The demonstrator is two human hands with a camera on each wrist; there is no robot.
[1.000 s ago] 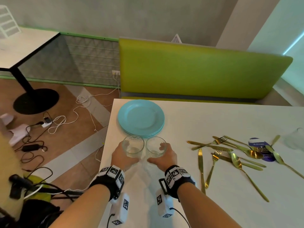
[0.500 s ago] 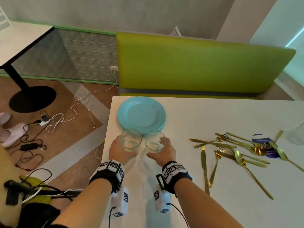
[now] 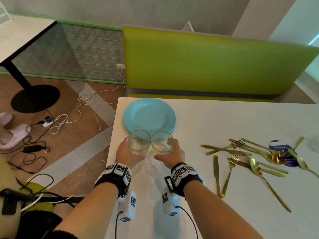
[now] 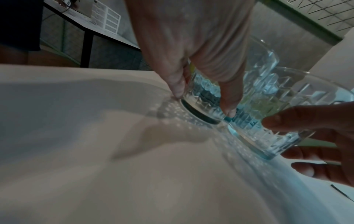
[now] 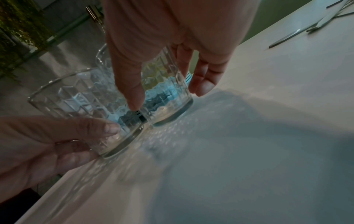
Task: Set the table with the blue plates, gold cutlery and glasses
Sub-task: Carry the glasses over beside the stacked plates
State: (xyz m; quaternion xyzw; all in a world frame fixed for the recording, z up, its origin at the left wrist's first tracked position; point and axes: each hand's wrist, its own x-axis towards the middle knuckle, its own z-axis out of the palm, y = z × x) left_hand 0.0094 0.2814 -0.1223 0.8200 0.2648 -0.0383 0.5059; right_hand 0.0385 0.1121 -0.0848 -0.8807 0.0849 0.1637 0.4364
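Two clear cut-pattern glasses stand side by side on the white table (image 3: 215, 118), just in front of a stack of blue plates (image 3: 149, 116). My left hand (image 3: 127, 154) grips the left glass (image 3: 139, 142) low around its base. My right hand (image 3: 170, 155) grips the right glass (image 3: 163, 143) the same way. In the left wrist view the left glass (image 4: 203, 97) sits between thumb and fingers, with the other glass (image 4: 268, 121) beside it. The right wrist view shows my fingers round the right glass (image 5: 164, 84). Gold cutlery (image 3: 250, 156) lies scattered to the right.
A green bench seat (image 3: 207, 62) runs along the table's far side. A third glass (image 3: 313, 144) stands at the right edge, near a blue oval tag (image 3: 283, 152) under the spoons. Cables and a power strip (image 3: 47, 121) lie on the floor left of the table.
Both hands keep their hold on the two glasses, which stay together near the plates. The head camera has shifted slightly; the hands have barely moved.
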